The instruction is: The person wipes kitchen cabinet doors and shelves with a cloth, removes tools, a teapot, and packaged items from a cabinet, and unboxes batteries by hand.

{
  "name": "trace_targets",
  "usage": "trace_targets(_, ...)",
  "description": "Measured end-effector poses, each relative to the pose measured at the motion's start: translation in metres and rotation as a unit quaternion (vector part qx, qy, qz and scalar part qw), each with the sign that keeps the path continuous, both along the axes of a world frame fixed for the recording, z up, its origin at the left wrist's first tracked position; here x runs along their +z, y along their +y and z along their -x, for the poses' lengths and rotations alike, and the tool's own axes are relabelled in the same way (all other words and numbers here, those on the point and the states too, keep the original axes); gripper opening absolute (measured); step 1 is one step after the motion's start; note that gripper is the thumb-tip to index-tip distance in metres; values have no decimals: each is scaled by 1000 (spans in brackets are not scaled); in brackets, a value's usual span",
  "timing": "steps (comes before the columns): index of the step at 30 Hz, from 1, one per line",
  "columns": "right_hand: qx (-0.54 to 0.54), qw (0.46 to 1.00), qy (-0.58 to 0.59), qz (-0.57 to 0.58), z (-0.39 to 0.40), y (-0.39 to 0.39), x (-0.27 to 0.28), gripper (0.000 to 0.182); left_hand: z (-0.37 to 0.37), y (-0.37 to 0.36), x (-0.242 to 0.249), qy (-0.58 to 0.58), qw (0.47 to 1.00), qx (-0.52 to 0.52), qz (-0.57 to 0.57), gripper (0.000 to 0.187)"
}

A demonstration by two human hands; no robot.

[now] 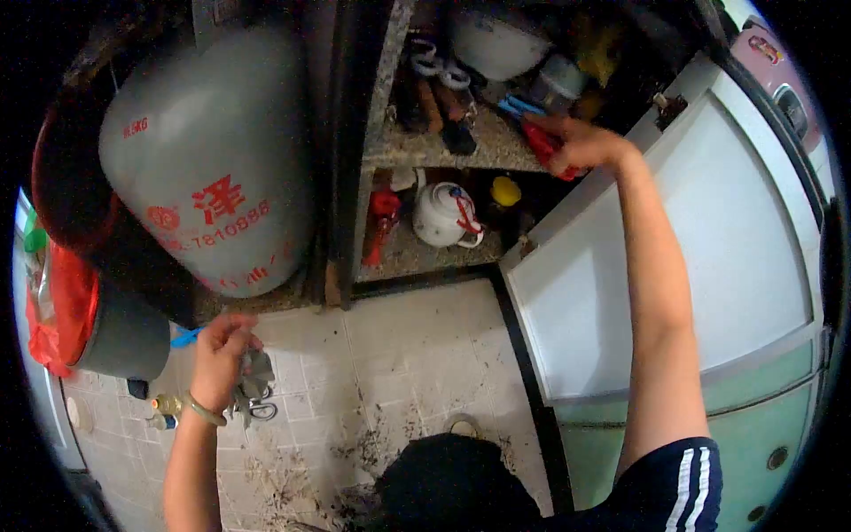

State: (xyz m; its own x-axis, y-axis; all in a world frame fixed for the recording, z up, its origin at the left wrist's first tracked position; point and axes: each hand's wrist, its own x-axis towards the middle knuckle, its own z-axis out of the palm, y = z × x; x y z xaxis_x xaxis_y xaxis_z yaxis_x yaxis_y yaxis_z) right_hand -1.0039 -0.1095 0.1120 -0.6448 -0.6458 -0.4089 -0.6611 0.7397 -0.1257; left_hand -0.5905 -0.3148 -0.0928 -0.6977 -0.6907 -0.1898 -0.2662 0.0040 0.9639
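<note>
My right hand (585,146) reaches to the front of the cabinet's upper shelf (501,146), its fingers closed on a crumpled red plastic bag (539,140). Just beyond the fingertips lies a light-blue object (521,107), beside a clear jar (560,82). Low on the left, my left hand (222,355) is closed on a grey rag (255,374) that hangs below the fingers. Scissors (263,410) lie on the floor close under the rag.
A big grey gas cylinder (213,160) stands left of the cabinet. On the lower shelf sits a white teapot (441,215) near a yellow object (505,191). The white cabinet door (683,239) is swung out at right. Dark debris litters the tiled floor (301,461); bottles (165,404) stand by a bin (128,332).
</note>
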Motion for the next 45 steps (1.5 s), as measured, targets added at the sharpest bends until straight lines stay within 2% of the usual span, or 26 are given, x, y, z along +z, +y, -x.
trace_targets(1,56,993,107,5,5,1,-10,92,1,1,-1,10,1000,1,3,15)
trace_targets(3,70,991,112,23,-3,6,-11,94,1,0,-3,-1,1000,-1,-21,14)
trace_targets(5,184,948,238,106,18,26,-43,94,4,0,-2,2,1000,-7,-5,14)
trace_targets(6,112,963,239,58,-7,21,-36,94,3,-1,-2,-5,1000,-11,-21,15)
trace_targets(8,77,967,235,54,-20,19,-30,93,1,-2,-7,-23,999,-15,-43,15)
trace_targets(9,42,970,233,50,-25,19,-33,91,3,-3,-13,0,1000,-15,-6,16)
trace_targets(10,54,967,230,90,-24,21,-35,81,2,-3,-17,20,999,-15,28,16)
trace_targets(11,57,970,223,84,-21,29,-38,81,-2,-2,-18,13,1000,-13,21,16)
trace_targets(13,110,945,238,195,-8,40,-38,70,0,-1,-8,26,999,-22,-14,18)
trace_targets(14,95,933,223,266,-6,45,-40,64,0,0,-4,9,1000,-27,-4,18)
trace_targets(17,58,920,250,297,-9,53,-45,64,-2,-2,-7,9,1000,-14,-2,18)
trace_targets(21,58,932,272,232,3,54,-45,56,-5,-12,-30,22,997,-29,69,17)
trace_targets(22,66,929,319,178,12,53,-48,55,-4,-4,-19,-8,999,-20,33,17)
trace_targets(23,77,920,363,125,19,52,-52,55,-3,-6,-10,-18,994,-42,101,18)
trace_targets(26,145,925,330,120,32,45,-43,56,-1,-16,-1,4,996,-46,77,18)
trace_targets(27,165,902,373,144,33,43,-50,56,-2,-17,-7,-5,994,-41,97,18)
trace_targets(28,183,871,423,173,26,43,-48,56,-6,-10,2,-14,997,-34,61,17)
trace_targets(29,194,871,420,168,22,41,-49,56,-6,-9,5,-23,999,-28,25,17)
trace_targets(33,166,857,443,204,24,48,-47,52,-6,-20,-16,-13,999,-28,45,17)
trace_targets(35,87,858,493,120,27,50,-39,49,-6,-23,-19,-3,997,-42,63,17)
trace_targets(40,50,861,478,169,32,57,-31,46,-6,-20,-11,-28,999,-25,36,17)
trace_targets(41,1,886,366,286,36,62,-36,44,-6,-20,-8,-36,999,-27,23,17)
trace_targets(42,-46,886,241,393,41,66,-39,42,-6,-22,-9,-36,999,-25,24,17)
trace_targets(43,-45,887,239,392,45,71,-40,42,-7,-24,-12,-28,999,-18,34,17)
trace_targets(45,-65,830,124,539,47,82,-42,41,-10,-23,-13,-24,999,-10,41,17)
